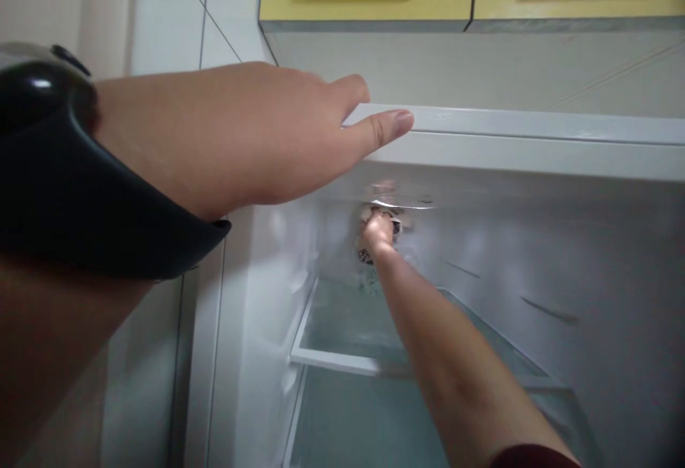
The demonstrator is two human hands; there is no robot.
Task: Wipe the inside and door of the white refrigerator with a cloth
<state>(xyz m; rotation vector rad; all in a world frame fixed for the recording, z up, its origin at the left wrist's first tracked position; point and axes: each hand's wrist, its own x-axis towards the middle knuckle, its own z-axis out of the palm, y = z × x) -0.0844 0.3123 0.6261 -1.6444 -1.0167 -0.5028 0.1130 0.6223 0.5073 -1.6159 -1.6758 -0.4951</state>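
Note:
My left hand [300, 133] lies across the top front edge of an open refrigerator [514, 125], its thumb stretched out along the edge; the other fingers are mostly hidden behind the hand. A dark band [107, 197] is around that forearm. Deep inside, my right hand [379, 229] reaches to the back wall, close under the ceiling. Its fingers are closed on a crumpled beige-and-dark patterned cloth [365, 255], which shows at both sides of the hand and seems pressed against the wall. Small and blurred, the cloth cannot be made out in detail.
Below my right arm is a glass shelf with a white front rim [347, 362], and a lower glass shelf [364, 418]. Moulded ledges run along the left inner wall [267, 311]. Yellow cabinets [369, 1] with metal handles hang above the refrigerator. White tiles [171, 18] cover the wall at left.

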